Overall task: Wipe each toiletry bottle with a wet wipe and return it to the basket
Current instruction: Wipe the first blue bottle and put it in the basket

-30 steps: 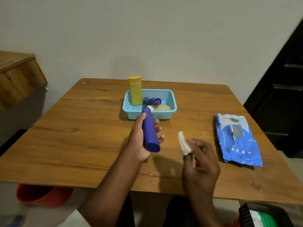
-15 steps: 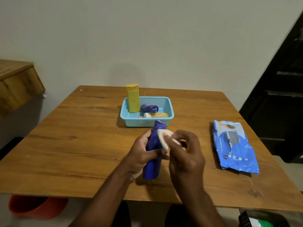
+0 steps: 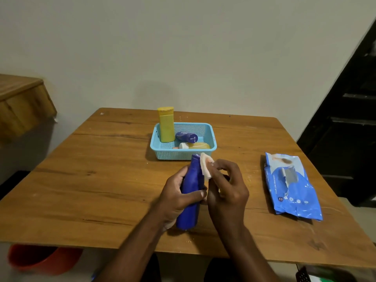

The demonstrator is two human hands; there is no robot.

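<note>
- A wooden shelf juts from the pale wall; an orange bucket sits under the wooden worktop.
- Left hand grips the upright blue bottle before the light-blue basket.
- Right hand pinches the wet wipe against the bottle's neck.
- Wipes pack lies right, near a dark doorway.

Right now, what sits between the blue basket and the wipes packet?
Nothing: the head view shows only bare wooden table between the basket and the wipes packet.
</note>
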